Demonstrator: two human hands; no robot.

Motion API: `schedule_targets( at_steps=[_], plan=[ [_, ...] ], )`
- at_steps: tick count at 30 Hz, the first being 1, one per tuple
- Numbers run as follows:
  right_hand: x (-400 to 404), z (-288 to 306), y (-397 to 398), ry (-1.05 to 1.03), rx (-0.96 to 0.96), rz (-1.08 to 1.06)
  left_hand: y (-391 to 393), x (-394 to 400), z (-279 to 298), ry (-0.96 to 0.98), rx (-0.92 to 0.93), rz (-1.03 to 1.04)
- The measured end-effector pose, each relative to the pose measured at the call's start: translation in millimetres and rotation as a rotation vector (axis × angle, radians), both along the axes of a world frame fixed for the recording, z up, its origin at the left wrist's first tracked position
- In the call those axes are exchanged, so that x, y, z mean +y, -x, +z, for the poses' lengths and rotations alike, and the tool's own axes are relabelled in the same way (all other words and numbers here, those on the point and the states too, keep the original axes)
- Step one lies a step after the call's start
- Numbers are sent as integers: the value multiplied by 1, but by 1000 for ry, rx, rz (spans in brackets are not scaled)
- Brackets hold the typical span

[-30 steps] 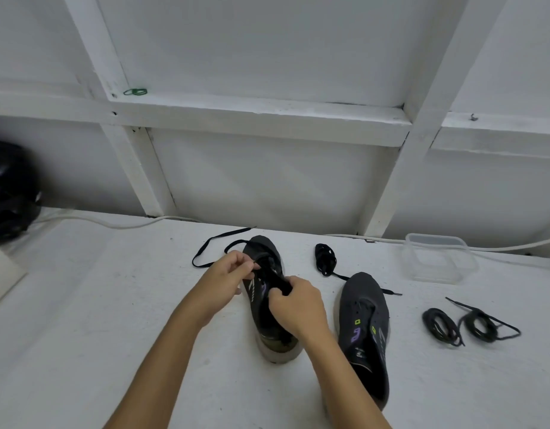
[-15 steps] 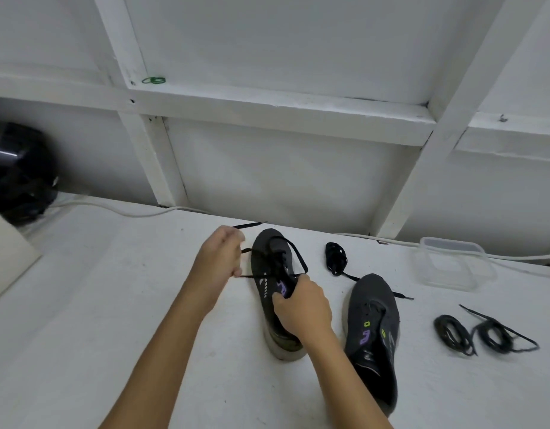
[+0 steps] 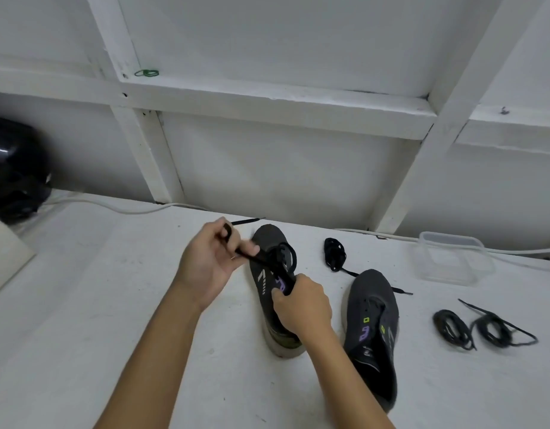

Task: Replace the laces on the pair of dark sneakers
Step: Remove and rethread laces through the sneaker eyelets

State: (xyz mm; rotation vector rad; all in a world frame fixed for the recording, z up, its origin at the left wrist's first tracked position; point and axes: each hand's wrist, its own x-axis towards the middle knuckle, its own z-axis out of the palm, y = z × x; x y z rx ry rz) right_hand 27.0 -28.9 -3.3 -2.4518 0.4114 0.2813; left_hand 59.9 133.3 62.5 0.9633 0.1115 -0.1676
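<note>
While the right hand [image 3: 301, 305] grips and hides the left sneaker's [image 3: 267, 289] midfoot, the left hand [image 3: 212, 261] pinches its black lace [image 3: 252, 257].

We see a white wall [image 3: 283, 168] braced by painted beams [image 3: 267, 103]; below it lies the white tabletop [image 3: 81, 305]; a pale cable [image 3: 119, 209] runs along the wall's foot; light falls soft and even.
</note>
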Motion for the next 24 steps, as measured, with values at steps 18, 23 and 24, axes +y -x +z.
schedule_targets(
  at_steps=[18,23,24],
  plan=[
    [0,4,-2,8,35,6,0,-18,3,-447,-176,-103],
    [1,9,0,0,50,1,2,0,39,-184,-285,-109],
    [1,9,0,-2,53,-1,2,0,42,-198,-292,-115]
  ],
)
